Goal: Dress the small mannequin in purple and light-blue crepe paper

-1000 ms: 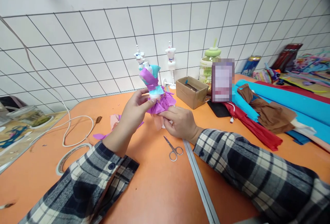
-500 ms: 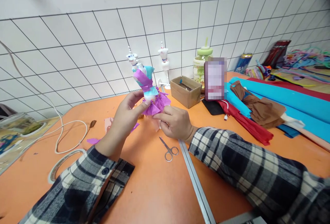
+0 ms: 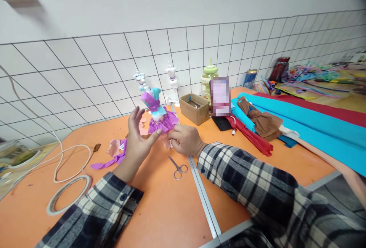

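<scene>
A small white dress form stands between my hands, dressed in a purple and light-blue wrapped top point(image 3: 151, 101) and a gathered purple paper skirt point(image 3: 162, 121). To its left, my left hand point(image 3: 138, 137) is open, thumb and fingers spread apart. My right hand point(image 3: 185, 139) is closed just under the skirt's right edge, seemingly gripping the form's lower part; the fingertips are partly hidden. Small scissors point(image 3: 177, 168) lie on the table below my right hand. Purple paper scraps point(image 3: 110, 160) lie left of my left wrist.
Behind are two more white dress forms point(image 3: 172, 78), point(image 3: 139, 80), a cardboard box point(image 3: 196, 112), a phone point(image 3: 220, 97) and a green-lidded bottle point(image 3: 210, 74). Brown, red and blue paper point(image 3: 260, 122) lies to the right. A tape roll point(image 3: 68, 194) and a white cable point(image 3: 61, 152) are at left.
My left hand has let go of the dress form's skirt and opened, moving slightly away to the left. My right hand stays by the skirt's lower edge. The camera view has shifted.
</scene>
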Demonstrator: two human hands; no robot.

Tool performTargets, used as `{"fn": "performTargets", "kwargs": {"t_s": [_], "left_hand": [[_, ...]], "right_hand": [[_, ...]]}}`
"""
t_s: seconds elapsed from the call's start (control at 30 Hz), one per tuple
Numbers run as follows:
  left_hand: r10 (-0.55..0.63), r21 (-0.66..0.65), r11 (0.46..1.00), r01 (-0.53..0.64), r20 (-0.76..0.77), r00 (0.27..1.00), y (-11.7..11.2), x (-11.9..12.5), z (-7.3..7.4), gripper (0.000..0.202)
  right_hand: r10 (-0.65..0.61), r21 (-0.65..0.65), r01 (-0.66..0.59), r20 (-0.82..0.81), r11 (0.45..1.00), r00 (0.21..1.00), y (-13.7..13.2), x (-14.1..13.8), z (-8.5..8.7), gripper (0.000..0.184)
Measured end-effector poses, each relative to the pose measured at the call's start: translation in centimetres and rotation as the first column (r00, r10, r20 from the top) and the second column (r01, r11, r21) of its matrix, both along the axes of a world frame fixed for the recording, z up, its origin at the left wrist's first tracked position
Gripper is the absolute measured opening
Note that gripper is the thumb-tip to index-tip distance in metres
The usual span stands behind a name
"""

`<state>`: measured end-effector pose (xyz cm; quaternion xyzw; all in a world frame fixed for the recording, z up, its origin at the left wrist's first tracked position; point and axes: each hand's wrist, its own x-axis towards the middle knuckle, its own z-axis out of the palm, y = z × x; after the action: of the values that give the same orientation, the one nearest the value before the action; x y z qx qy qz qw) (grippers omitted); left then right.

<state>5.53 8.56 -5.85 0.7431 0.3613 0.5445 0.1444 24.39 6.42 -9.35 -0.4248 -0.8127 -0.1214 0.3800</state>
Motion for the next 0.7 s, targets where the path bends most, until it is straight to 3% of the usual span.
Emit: {"fn": "performTargets", "kwargs": {"t_s": [0.07, 0.13, 0.23, 0.3, 0.37, 0.47, 0.57, 0.7], "left_hand": [[0.135, 0.075, 0.987, -0.139, 0.057, 0.989, -0.9, -0.6, -1.3, 0.080], [0.221, 0.186, 0.955, -0.233, 0.081, 0.972, -1.9, -1.5, -2.4, 0.059], [0.277, 0.303, 0.923, -0.239, -0.091, 0.957, -3.5, -2.6, -3.0, 0.024], [0.272, 0.224, 0.951, -0.213, -0.277, 0.922, -4.2, -3.1, -2.9, 0.014], [0.222, 0.008, 0.970, -0.242, -0.430, 0.875, -4.3, -3.2, -3.0, 0.018], [0.140, -0.294, 0.889, -0.351, -0.556, 0.819, -3.7, -3.0, -3.7, 0.035], [0.148, -0.336, 0.848, -0.409, -0.592, 0.793, -2.9, -2.1, -4.3, 0.046], [0.261, -0.337, 0.796, -0.503, -0.558, 0.787, -2.4, 0.8, -4.3, 0.062]], "right_hand": [[-0.008, -0.005, 0.008, 0.017, 1.000, 1.000, -0.2, 0.1, 0.0, 0.023], [-0.014, -0.016, 0.014, 0.017, 1.000, 1.000, -0.6, 0.4, 0.0, 0.023], [-0.032, -0.099, 0.034, 0.027, 0.995, 0.999, -1.1, 0.9, 0.2, 0.025], [-0.017, -0.217, 0.029, 0.061, 0.976, 0.998, -1.5, 1.4, 0.4, 0.029], [0.048, -0.328, -0.011, 0.105, 0.945, 0.993, -1.8, 1.8, 0.5, 0.030], [0.171, -0.426, -0.089, 0.159, 0.901, 0.972, -2.2, 2.1, 0.6, 0.023], [0.233, -0.480, -0.117, 0.190, 0.870, 0.954, -2.9, 1.8, 0.7, 0.019], [0.317, -0.586, -0.130, 0.228, 0.800, 0.921, -4.0, 0.8, 1.1, 0.024]]}}
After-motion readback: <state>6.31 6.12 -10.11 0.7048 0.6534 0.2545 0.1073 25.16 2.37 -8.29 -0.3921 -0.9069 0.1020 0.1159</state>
